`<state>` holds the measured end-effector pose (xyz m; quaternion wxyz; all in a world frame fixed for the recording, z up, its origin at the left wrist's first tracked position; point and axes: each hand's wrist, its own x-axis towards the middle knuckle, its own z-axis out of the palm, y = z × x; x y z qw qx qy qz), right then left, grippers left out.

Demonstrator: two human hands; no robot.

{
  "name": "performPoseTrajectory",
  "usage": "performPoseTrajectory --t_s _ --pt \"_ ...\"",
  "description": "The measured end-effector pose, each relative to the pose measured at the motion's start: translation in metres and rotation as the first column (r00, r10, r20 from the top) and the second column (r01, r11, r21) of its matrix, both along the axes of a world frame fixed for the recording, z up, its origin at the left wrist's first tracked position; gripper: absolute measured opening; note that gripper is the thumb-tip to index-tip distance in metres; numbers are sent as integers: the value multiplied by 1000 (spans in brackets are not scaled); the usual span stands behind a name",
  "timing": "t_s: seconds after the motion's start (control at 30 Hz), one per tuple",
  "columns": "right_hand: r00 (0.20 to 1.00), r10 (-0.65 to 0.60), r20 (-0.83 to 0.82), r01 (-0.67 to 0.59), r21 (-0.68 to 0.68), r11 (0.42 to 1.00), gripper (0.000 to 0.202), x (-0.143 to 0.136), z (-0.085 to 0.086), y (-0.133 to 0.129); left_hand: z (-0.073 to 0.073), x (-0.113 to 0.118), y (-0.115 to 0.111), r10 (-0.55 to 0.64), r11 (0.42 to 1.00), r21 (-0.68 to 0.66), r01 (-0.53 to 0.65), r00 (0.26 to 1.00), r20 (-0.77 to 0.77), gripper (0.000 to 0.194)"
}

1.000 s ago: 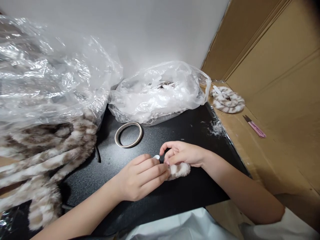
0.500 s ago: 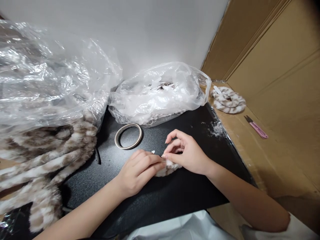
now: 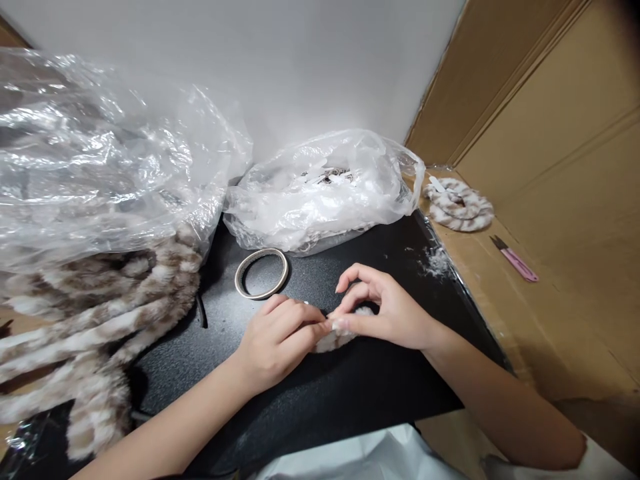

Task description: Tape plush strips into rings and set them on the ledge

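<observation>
A brown-and-white furry coil (image 3: pixel 334 343) lies on the black tabletop, largely hidden beneath my fingers. My left hand (image 3: pixel 281 339) is closed over its left side, thumb and fingertips pressed on it. From the other side, my right hand (image 3: pixel 389 312) pinches at the top of the coil with thumb and bent fingers, its forefinger arched above. Whatever small part sits between these fingertips is too hidden to make out. Just behind my left fingers shows a small white tip. A tape roll (image 3: pixel 261 274), nearly used up, rests beyond my left hand.
Furry strips (image 3: pixel 150 287) spill from a large clear plastic bag (image 3: pixel 110 160) at left. Another plastic bag (image 3: pixel 325 200) holding white tags stands at the back. On cardboard at right lie a finished-looking furry coil (image 3: pixel 461 205) and pink-handled snips (image 3: pixel 515 259). White fluff (image 3: pixel 437 261) litters the table's edge.
The view has shifted slightly. My right thumb and fingers have moved a little at the top of the furry coil, while my left hand keeps its hold.
</observation>
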<state>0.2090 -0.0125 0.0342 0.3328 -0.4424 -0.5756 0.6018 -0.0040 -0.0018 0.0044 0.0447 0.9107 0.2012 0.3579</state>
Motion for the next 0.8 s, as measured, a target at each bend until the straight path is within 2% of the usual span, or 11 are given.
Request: performPoseTrajectory --t_s 0.07,0.17,0.27,0.33,0.37,0.43,0.5,0.57,0.63,0.7,0.8 --pt "997 16 70 -22 86 996 43 0 2 -4 -1 0 -1 27 1000 -15 -27 999 18 11" --pt "980 -31 197 -24 272 962 38 -1 1 -7 1 2 -3 79 981 -180 -68 995 53 10" --pt "964 -67 256 -27 347 937 25 -3 -1 -7 7 4 -4 151 880 -462 -114 988 44 7" --pt "963 -65 260 -25 326 945 23 -3 -2 -5 11 4 -3 190 732 -667 -140 982 2 16" --pt "966 -54 251 -25 302 953 24 -3 -3 -4 13 4 -2 181 626 -769 -133 983 -23 24" --pt "974 -18 227 -40 246 969 26 -3 -4 -2 14 2 1 88 358 -931 -72 995 -43 32" --pt "975 35 217 -80 198 977 26 -4 -6 -2 13 0 4 -28 88 -996 7 1000 4 34" --pt "971 80 225 -118 162 980 26 -6 -9 -2 10 -2 7 -74 -100 -993 61 995 68 37" --pt "971 102 218 -132 131 983 26 -9 -11 0 7 -1 8 -68 -195 -976 96 991 111 35" --pt "974 81 213 -113 141 984 27 -9 -10 4 5 1 9 -20 -251 -956 149 987 159 31" --pt "963 -123 239 44 311 949 32 8 -1 14 2 6 8 102 -324 -908 267 963 247 31"
